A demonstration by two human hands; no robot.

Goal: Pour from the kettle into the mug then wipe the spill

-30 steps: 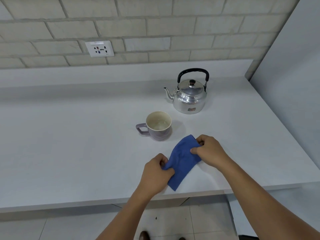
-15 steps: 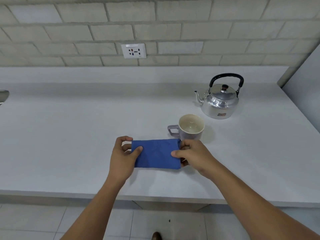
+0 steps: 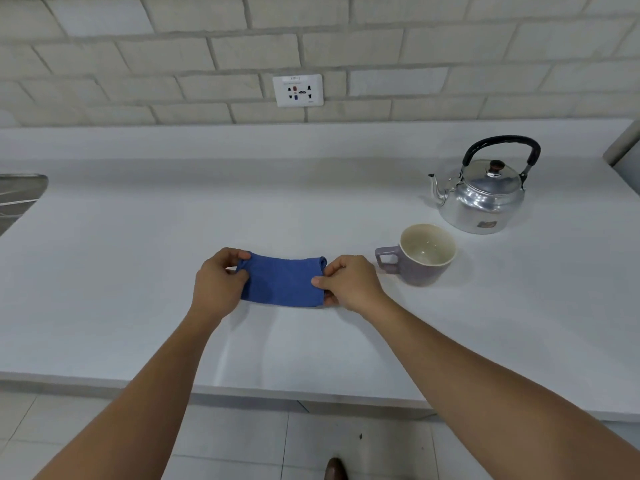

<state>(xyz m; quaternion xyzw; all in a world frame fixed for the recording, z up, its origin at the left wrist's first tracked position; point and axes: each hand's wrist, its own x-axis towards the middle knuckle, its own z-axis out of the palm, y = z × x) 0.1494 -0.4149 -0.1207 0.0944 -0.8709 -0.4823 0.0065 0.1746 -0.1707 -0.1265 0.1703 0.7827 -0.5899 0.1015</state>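
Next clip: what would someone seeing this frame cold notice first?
The blue cloth, stretched flat between the left hand and the right hand at the middle of the white counter. To its right a purple mug stands with its handle toward the cloth. Behind the mug sits a shiny metal kettle with a black handle.

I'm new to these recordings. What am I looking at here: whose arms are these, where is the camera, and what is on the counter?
No machine here: a person wears a camera on the head, looking down at their own bare arms. The left hand and right hand each pinch one end of a folded blue cloth over a white counter. To the right stands a purple mug, handle pointing left, and behind it a shiny metal kettle with a black handle, upright, lid on. A wall socket sits on the brick wall.
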